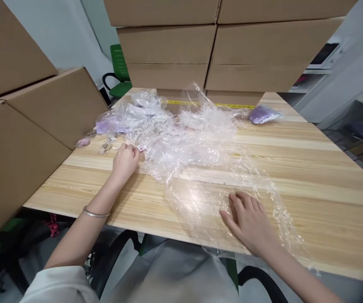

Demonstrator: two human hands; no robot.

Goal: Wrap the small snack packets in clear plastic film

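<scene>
A big crumpled sheet of clear plastic film (188, 143) spreads over a light wooden table (310, 176). My right hand (247, 219) lies flat on the near part of the film, fingers stretched out and apart. My left hand (125, 160) reaches to the film's left edge with fingers curled in a pinch beside a small pink-and-white tag (141, 147); what it pinches is too small to name. A thin silver bracelet (95, 213) circles my left wrist. Small trinkets (105, 147) lie just left of that hand.
Stacked cardboard boxes (219, 46) wall off the table's far side, and more boxes (26, 122) crowd the left edge. A purple packet (262, 113) lies at the far right, another purple one (107, 125) at the far left. A green chair (120, 71) stands behind.
</scene>
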